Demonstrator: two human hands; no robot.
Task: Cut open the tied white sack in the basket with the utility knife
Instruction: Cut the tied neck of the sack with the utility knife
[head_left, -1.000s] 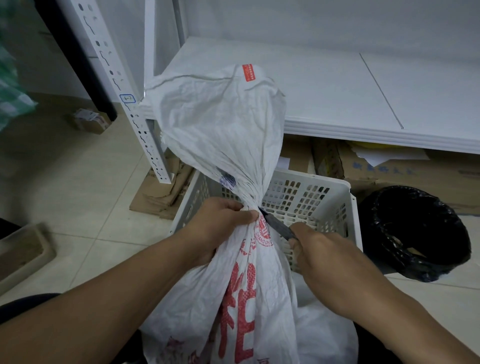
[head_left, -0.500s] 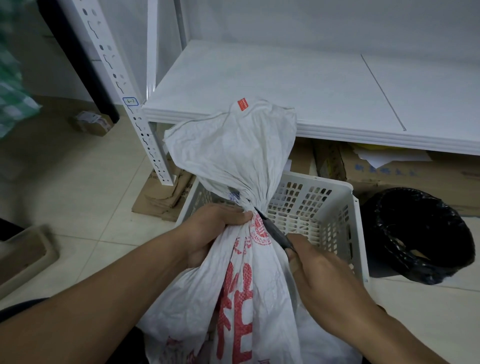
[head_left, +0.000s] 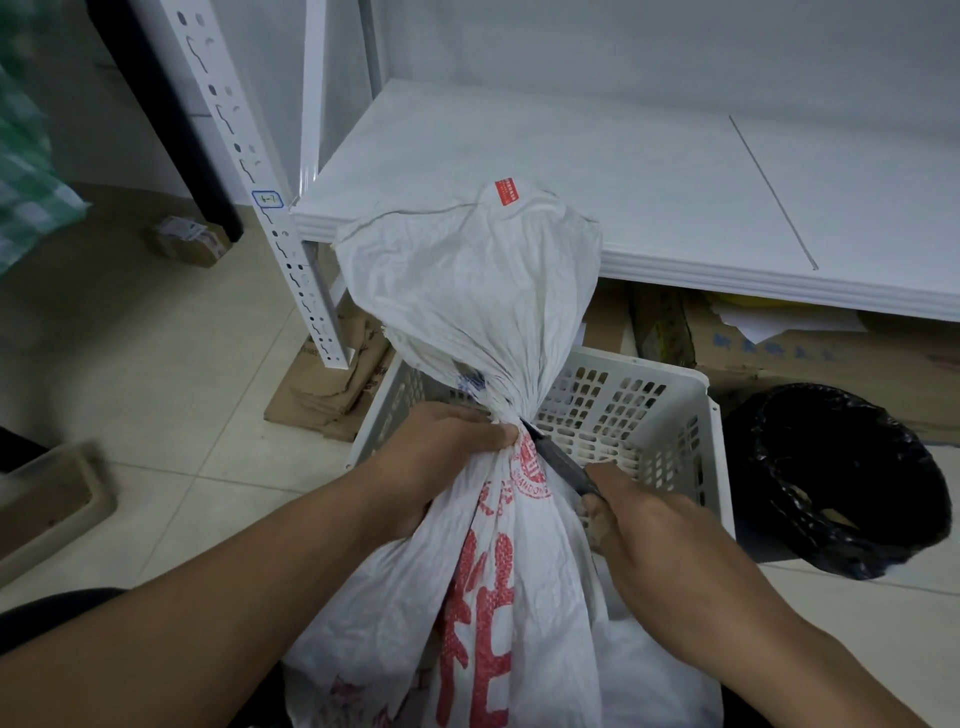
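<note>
Beside left fingers, utility knife touches sack.

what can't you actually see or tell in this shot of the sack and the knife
All from the head view:
- Tie on the white sack: covered by the left hand and bunched folds.
- Utility knife: handle hidden in the right hand; tip lost in the sack's neck.
- Basket floor: blocked by the sack.
- Sack's bottom: cut off by the frame edge.

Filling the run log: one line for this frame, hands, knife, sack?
left hand: grips sack neck | right hand: holds utility knife, tip at tie | white sack: still tied, in basket
</note>
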